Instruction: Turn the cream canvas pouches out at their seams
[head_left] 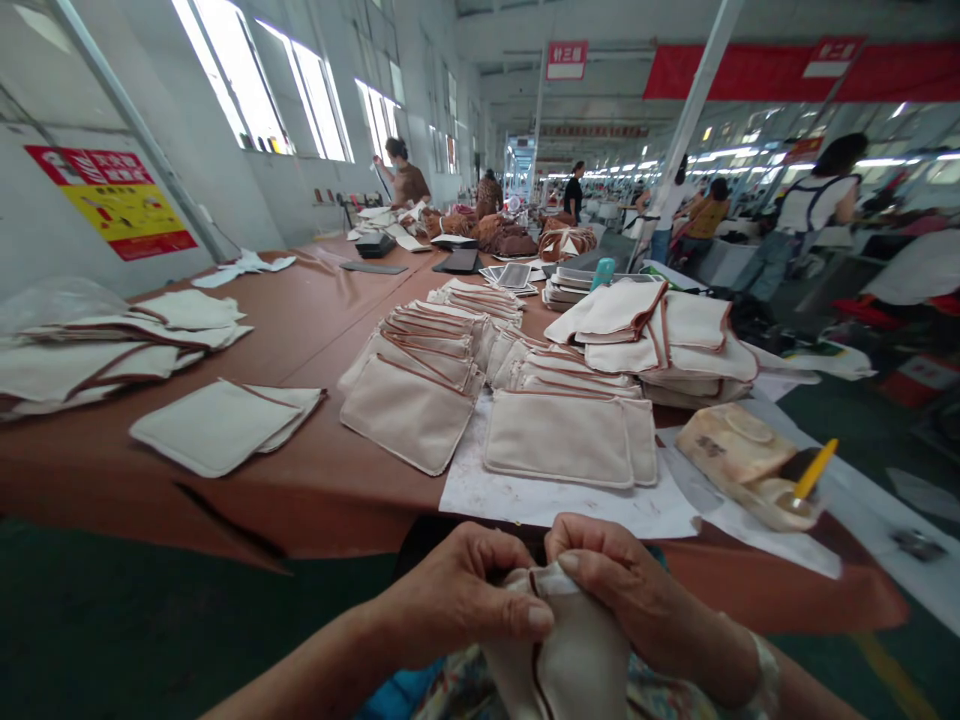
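Observation:
Between both hands, just past the table's near edge and above my lap, is a cream fabric pouch [577, 650] with brown edging. My left hand [472, 590] pinches its upper edge from the left, thumb lying across the front. From the right, my right hand [626, 590] grips the top corner with thumb and bent fingers. The pouch hangs down from the hands, and its lower end leaves the picture. Straight ahead on the table lie rows of similar pouches [409, 410], overlapping one another. Another flat pouch [559, 435] rests on white paper nearest my hands.
A brown-covered table [315, 510] stretches ahead. More cream pieces [210, 425] lie at left, with a stack [90, 350] farther out. At right sit a pile of pouches [675, 330] and a cut-open plastic jug [742, 460] holding a yellow-handled tool [816, 470]. Several people work beyond.

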